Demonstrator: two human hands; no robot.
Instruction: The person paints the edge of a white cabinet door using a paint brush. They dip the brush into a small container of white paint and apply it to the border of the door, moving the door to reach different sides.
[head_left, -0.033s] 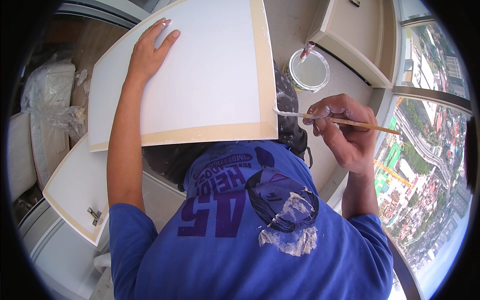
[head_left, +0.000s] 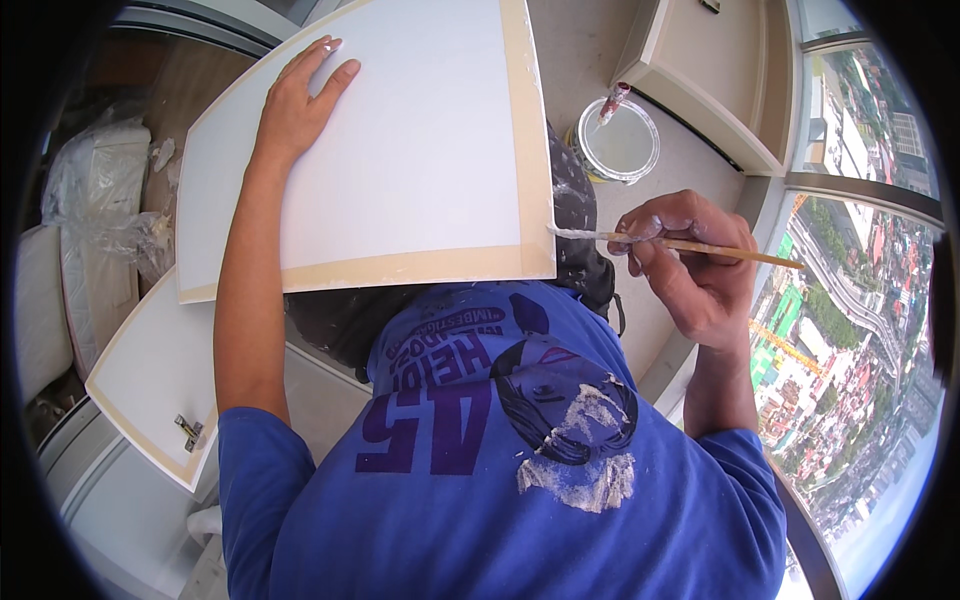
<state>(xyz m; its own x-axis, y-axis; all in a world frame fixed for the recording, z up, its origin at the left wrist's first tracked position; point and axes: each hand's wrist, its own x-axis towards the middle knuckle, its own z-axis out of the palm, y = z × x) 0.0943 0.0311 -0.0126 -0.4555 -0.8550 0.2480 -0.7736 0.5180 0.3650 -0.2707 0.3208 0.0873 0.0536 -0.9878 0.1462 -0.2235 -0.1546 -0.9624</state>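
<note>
A white panel [head_left: 390, 150] with masking tape [head_left: 430, 262] along its edges lies across my lap. My left hand [head_left: 300, 98] rests flat on its upper left part, fingers stretched out and thumb apart, with white smears on the fingertips. Beyond the panel's right edge, my right hand [head_left: 690, 255] pinches a thin paintbrush [head_left: 735, 252] with a wooden handle, held nearly level. White paint coats the brush's tip, which meets the panel's right edge near the lower right corner. Paint also marks the right fingers.
An open paint bucket [head_left: 622, 145] with white inside stands on the floor at the right, a red-handled tool [head_left: 614, 102] at its rim. A second taped panel [head_left: 150, 375] with a metal hinge [head_left: 188, 432] lies at the left. Plastic-wrapped items [head_left: 105, 190], a cabinet frame [head_left: 705, 80] and windows surround me.
The brush tip and my right hand have shifted very slightly down along the panel's right edge. My left hand and the panel stay in place.
</note>
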